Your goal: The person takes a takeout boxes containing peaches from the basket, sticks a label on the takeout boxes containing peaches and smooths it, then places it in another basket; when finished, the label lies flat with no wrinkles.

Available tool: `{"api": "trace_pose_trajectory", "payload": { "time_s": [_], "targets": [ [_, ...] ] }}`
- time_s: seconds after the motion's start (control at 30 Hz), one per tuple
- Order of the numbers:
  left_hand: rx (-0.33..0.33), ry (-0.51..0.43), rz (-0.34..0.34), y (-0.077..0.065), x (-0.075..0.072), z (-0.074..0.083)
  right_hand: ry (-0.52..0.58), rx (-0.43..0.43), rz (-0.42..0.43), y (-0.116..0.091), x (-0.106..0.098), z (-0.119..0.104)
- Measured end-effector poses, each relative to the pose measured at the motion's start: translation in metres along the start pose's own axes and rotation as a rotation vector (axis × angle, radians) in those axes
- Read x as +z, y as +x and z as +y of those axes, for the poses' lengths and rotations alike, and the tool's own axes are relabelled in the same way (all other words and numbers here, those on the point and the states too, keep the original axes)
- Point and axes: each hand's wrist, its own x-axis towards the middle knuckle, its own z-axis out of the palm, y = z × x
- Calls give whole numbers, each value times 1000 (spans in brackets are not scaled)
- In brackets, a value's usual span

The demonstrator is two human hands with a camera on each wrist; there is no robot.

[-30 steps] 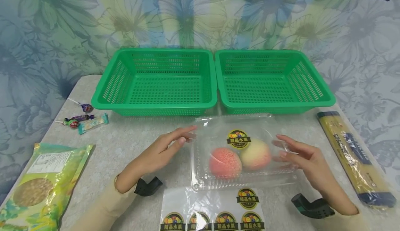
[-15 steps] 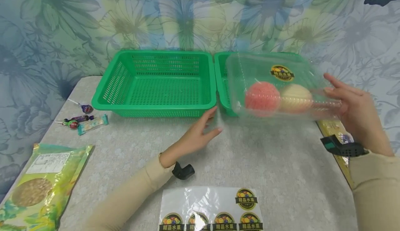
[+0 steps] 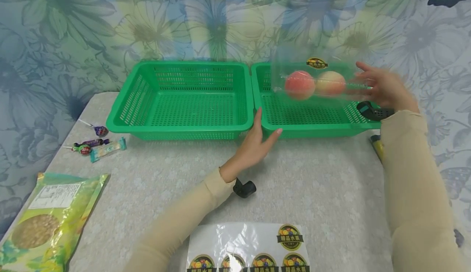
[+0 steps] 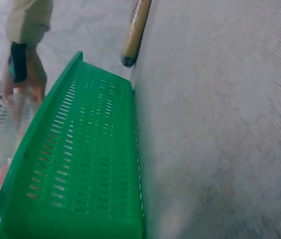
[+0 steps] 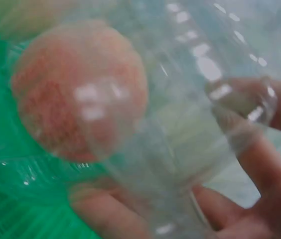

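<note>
My right hand (image 3: 386, 86) grips the right end of a clear plastic fruit box (image 3: 294, 61) with a black-and-gold round label (image 3: 317, 63) on its lid. Two peaches show through the plastic, one pinkish red (image 3: 299, 85), the other paler (image 3: 331, 83). The box is held above the right green basket (image 3: 312, 131). In the right wrist view, fingers (image 5: 265, 164) curl round the plastic edge near a peach (image 5: 80, 92). My left hand (image 3: 252, 147) has its fingers extended at that basket's front left corner; whether it touches the rim I cannot tell.
Left of that basket stands another green basket (image 3: 180, 131). A sticker sheet (image 3: 243, 239) lies at the front. Wrapped sweets (image 3: 106, 149) and a yellow-green bag (image 3: 48, 223) lie on the left. A yellow pack (image 3: 377, 146), mostly hidden by my right sleeve, lies right.
The fruit box has been lifted from the table and carried back over the right basket by my right hand. My left hand has left the box and moved to the basket's front corner.
</note>
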Motion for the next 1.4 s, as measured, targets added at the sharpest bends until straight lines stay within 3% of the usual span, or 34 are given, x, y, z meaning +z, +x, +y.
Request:
{"api": "trace_pose_trajectory", "payload": {
  "time_s": [0.2, 0.33, 0.47, 0.7, 1.0, 1.2, 1.3, 1.4],
  "targets": [
    [-21, 0, 44, 3, 5, 4, -364, 182, -70, 20, -12, 12],
    [-27, 8, 51, 4, 6, 5, -598, 213, -82, 27, -15, 20],
    [-27, 19, 56, 5, 5, 5, -749, 211, -151, 32, -19, 29],
    [-37, 64, 62, 6, 4, 6, -795, 147, -230, 32, -19, 40],
    [-56, 83, 64, 6, 5, 8, -1059, 175, -140, 32, -16, 42],
    [-58, 125, 62, 5, 6, 7, -1165, 207, -107, 27, -11, 42],
    [-70, 131, -12, 4, 0, 8, -1171, 224, -105, 16, -6, 40],
    [-94, 144, -174, 0, -17, 12, -1172, 195, -78, 1, 3, 38]
  ]
}}
